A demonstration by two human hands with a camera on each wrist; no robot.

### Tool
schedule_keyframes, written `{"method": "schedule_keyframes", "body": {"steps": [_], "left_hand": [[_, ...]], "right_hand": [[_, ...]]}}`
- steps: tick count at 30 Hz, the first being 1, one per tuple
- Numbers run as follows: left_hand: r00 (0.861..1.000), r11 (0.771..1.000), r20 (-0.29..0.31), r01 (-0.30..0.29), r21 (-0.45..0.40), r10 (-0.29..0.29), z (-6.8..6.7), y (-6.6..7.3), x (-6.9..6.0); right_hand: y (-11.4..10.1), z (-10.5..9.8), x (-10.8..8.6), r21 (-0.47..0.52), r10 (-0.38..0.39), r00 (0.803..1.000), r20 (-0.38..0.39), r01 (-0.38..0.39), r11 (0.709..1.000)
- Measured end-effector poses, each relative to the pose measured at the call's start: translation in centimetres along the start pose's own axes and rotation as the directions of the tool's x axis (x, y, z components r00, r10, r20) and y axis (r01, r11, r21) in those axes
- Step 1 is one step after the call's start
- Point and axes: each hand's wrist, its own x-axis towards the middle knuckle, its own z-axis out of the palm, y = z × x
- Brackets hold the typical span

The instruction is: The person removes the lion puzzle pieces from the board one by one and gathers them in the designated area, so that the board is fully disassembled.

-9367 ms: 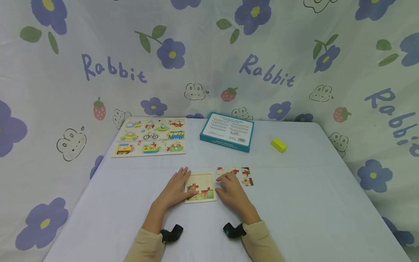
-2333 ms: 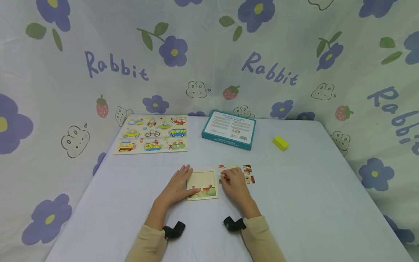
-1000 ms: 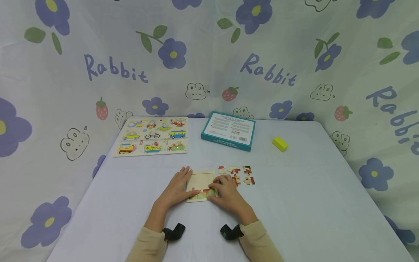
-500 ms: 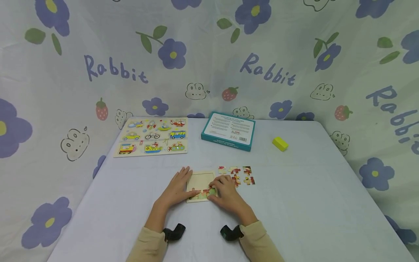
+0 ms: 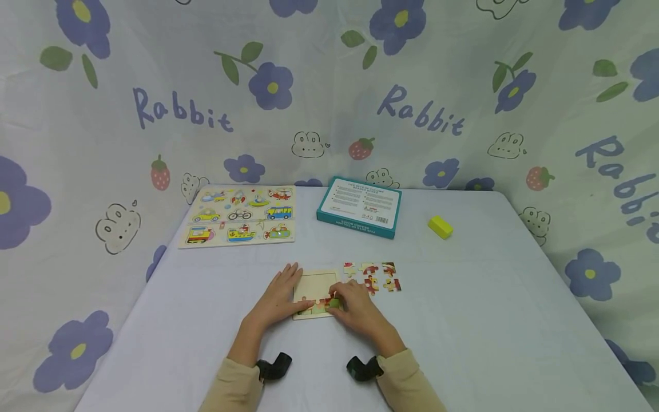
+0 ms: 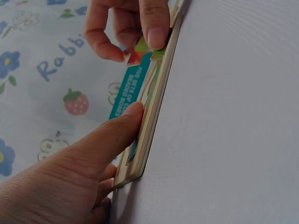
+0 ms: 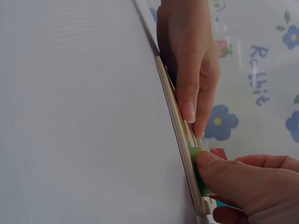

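Note:
A small square wooden puzzle tray (image 5: 315, 281) lies on the table, with red-and-green jigsaw pieces (image 5: 317, 307) along its near side and bare wood in its far part. My left hand (image 5: 278, 296) rests along the tray's left edge, thumb pressing over the near pieces. At the tray's near right corner, my right hand (image 5: 358, 306) pinches a green-and-red puzzle piece (image 6: 140, 52) between thumb and fingers. The wrist views show this piece tilted above the tray surface. Just right of the tray lie several loose puzzle pieces (image 5: 370, 283), partly behind my right hand.
A vehicle picture board (image 5: 239, 223) lies at the back left. Beside it stands a flat teal box (image 5: 358, 207), and a yellow block (image 5: 440, 227) sits farther right. White cloth covers the table (image 5: 494, 320); a printed curtain (image 5: 329, 86) hangs behind.
My right hand has moved left from the loose pieces onto the tray's near right corner. A piece seen higher on the tray's left side earliest is gone from there. My left hand stays put.

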Motion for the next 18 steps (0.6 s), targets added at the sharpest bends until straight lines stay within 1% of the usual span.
{"method": "schedule_keyframes", "body": {"steps": [5,10,15,18], "left_hand": [[1.000,1.000,0.000,-0.003,-0.004,0.003,0.02,-0.07,-0.03],[1.000,1.000,-0.002,-0.002,-0.007,0.002,-0.07,0.03,-0.09],[1.000,1.000,-0.001,-0.006,-0.004,0.006,-0.11,0.06,-0.12],[1.000,1.000,-0.004,-0.007,-0.002,0.007,-0.15,0.08,-0.11]], "right_hand": [[-0.05,-0.22,-0.14,0.046,0.027,1.000,0.001,-0.028,0.999],[0.05,-0.41,-0.30,0.096,0.084,0.996,0.013,-0.085,0.992],[0.42,-0.52,-0.42,0.115,0.102,0.995,-0.008,-0.101,0.988],[0.69,-0.58,-0.44,0.129,0.101,0.995,-0.028,-0.096,0.987]]}}
